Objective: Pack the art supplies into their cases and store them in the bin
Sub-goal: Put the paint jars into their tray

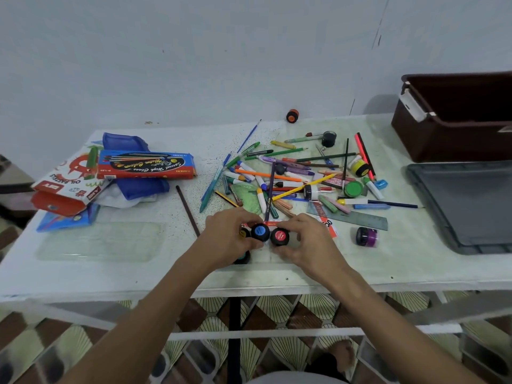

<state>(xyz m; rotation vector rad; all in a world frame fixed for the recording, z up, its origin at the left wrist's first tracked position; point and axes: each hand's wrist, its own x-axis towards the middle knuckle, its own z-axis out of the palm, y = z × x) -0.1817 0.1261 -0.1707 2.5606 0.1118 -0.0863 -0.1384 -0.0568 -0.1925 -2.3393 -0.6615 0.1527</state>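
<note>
Blue-capped paint jar (260, 231) and red-capped jar (279, 236) upright, caps facing up

Both forearms are bare, with no sleeves showing. The left hand (231, 236) and right hand (306, 242) wear no rings or gloves.

Single head-worn view, looking forward and down, close over the table (138, 245)
</note>
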